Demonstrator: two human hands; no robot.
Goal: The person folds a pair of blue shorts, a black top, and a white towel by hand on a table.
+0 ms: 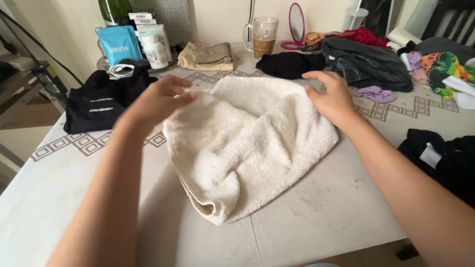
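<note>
— Wide pale desk (74, 198) with a brown geometric border, crowded along the far edge and the sides. In the middle, a cream towel (247, 143), partly folded, bunched and rolled under at the near corner, far edge lying flatter.

— And around it?

— Far right, a heap of dark grey clothing (368, 62) with colourful pieces beside; a black garment (289, 64) just left of that heap. At the left edge, a folded black garment with pale stripes (99, 104). At the near right edge, another dark garment (445, 158). Further back, a folded beige cloth (205, 57), a glass mug (263, 37) half full of brown drink, a blue pouch (118, 44), a white bottle (156, 52), a small pink-rimmed mirror (296, 22). Smallest: a lilac scrap of fabric (376, 94) near the right wrist.

— Hands?

— Left hand (158, 101) at the towel's far left corner, fingers closed in a pinch on the edge. Right hand (334, 96) at the far right corner, fingers curled down onto the cloth; gripping or merely pressing, cannot tell. Towel stretched between the two, hanging toward the body from both.

— Handling it well, judging from this?

— Probably: equal hold on both far corners, edge kept taut and level, then laid over squarely. Near corner bunched, so likely worth smoothing flat first, otherwise a lumpy fold. Thick terry, soft and heavy; firm pinch advisable, no tugging sideways toward the black garments.
</note>
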